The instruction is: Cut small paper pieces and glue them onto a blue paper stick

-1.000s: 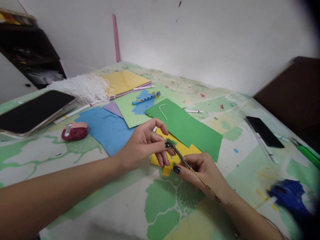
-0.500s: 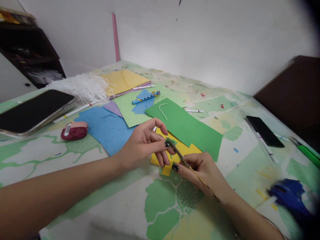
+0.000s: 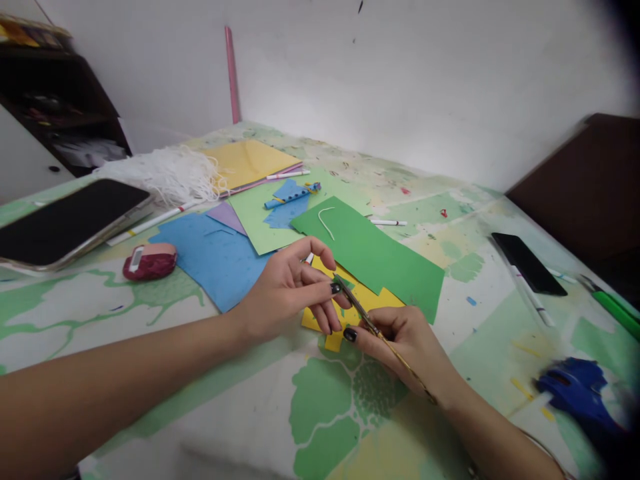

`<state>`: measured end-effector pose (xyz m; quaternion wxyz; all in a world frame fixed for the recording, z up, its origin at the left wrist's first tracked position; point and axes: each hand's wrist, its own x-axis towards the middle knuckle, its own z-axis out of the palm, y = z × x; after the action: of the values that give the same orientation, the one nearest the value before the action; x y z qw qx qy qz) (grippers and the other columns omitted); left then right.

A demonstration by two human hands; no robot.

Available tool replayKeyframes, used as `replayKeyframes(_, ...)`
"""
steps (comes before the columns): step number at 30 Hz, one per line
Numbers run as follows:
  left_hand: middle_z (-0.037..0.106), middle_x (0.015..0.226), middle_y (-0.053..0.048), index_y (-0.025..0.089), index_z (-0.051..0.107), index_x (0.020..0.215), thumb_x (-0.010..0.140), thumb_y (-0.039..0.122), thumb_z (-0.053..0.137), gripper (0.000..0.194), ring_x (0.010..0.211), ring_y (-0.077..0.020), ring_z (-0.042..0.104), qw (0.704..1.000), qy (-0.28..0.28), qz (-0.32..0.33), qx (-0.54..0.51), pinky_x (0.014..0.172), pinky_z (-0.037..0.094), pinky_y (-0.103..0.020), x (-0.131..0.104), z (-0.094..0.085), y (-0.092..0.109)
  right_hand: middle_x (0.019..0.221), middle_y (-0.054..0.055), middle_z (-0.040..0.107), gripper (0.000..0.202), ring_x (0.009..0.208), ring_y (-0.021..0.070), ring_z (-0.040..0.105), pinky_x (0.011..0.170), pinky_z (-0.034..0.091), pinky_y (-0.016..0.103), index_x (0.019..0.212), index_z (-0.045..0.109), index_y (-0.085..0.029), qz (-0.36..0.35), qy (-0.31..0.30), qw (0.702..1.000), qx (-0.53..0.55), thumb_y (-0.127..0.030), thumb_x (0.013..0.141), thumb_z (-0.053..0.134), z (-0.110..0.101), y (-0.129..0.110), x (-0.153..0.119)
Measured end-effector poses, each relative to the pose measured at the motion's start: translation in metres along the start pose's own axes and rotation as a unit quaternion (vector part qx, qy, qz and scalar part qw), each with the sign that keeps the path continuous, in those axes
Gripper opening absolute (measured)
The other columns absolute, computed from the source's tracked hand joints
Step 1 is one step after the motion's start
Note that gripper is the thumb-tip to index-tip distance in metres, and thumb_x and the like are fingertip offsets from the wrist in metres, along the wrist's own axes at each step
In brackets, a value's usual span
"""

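Note:
My left hand (image 3: 295, 280) is curled, thumb and fingers close together at a small piece of green paper (image 3: 346, 283). Most of what lies between those fingertips is hidden. My right hand (image 3: 407, 340) is wrapped around slim gold scissors (image 3: 360, 310), seen nearly edge-on. Their dark tips point up and left, touching or very close to the green piece and my left thumb. Beneath both hands lies yellow paper (image 3: 390, 298) with small green scraps on it. A larger green sheet (image 3: 380, 257) sits just behind, with a bent white strip (image 3: 325, 223) on top.
Blue paper (image 3: 220, 267), a light green sheet (image 3: 255, 223) and a rolled blue paper tube (image 3: 290, 197) lie beyond my left hand. At left are a tablet-like device (image 3: 70, 220) and a maroon case (image 3: 150, 261). A phone (image 3: 530, 263), green-handled tool (image 3: 617, 310) and blue glue gun (image 3: 575, 387) lie right.
Almost nothing differs. Both hands hold the same pose, with the scissors tips at the same spot; the view has shifted very slightly.

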<state>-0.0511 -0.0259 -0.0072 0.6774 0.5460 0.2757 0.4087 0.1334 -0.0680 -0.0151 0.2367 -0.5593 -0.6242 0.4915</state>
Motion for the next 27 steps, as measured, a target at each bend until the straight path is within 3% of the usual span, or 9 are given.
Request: replayKeyframes(27,0.067,0.062,-0.002,0.018,0.039,0.089,0.077,0.015,0.061,0.025,0.051,-0.0189,0.066,1.000,-0.007,0.000,0.003,0.044,0.053,-0.024,0.0007,-0.0021,0.0004,0.047,-0.007,0.022,0.043,0.044,0.0042,0.018,0.040,0.011,0.022,0.050,0.033,-0.018,0.009,-0.009,1.000,-0.001,-0.044,0.068,0.062,-0.0019,0.0000,0.0001)
